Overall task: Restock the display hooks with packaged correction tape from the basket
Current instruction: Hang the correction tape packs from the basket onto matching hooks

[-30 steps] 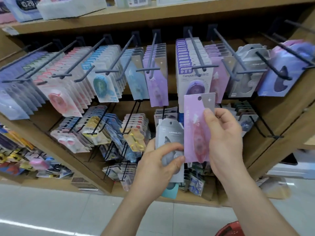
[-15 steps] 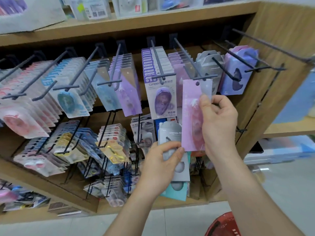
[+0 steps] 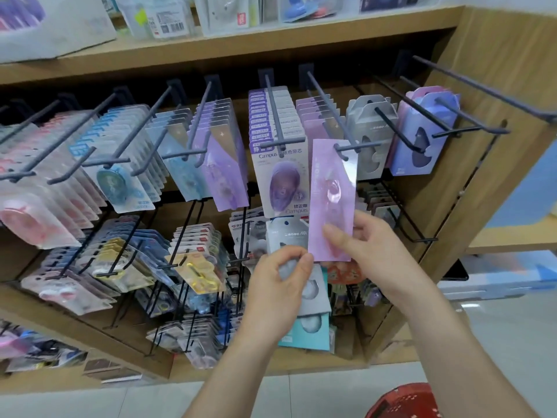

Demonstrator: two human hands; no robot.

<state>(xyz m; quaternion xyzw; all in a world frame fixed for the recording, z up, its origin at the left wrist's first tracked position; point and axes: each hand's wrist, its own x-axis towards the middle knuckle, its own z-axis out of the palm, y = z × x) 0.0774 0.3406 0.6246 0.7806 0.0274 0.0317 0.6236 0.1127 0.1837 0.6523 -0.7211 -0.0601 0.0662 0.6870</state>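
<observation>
My right hand (image 3: 366, 248) pinches the lower end of a pink-purple correction tape pack (image 3: 333, 194). The pack's top hole sits at the tip of a grey display hook (image 3: 346, 143), in front of matching pink packs (image 3: 316, 116) that hang further back. My left hand (image 3: 278, 292) grips a small stack of grey and teal correction tape packs (image 3: 313, 300) just below and to the left. The red basket (image 3: 404, 401) shows at the bottom right edge, its contents hidden.
Upper hooks carry rows of pink, blue, purple and Campus packs (image 3: 280, 164). Grey boxed packs (image 3: 366, 137) and purple ones (image 3: 422, 137) hang to the right, beside a bare long hook (image 3: 482, 89). A lower rack (image 3: 193, 260) holds more packs. A wooden side panel (image 3: 494, 122) bounds the right.
My right hand has raised the pink pack so its hole reached the hook's tip, and my fingers slid down to its lower end. The view shifted right. My left hand kept its stack.
</observation>
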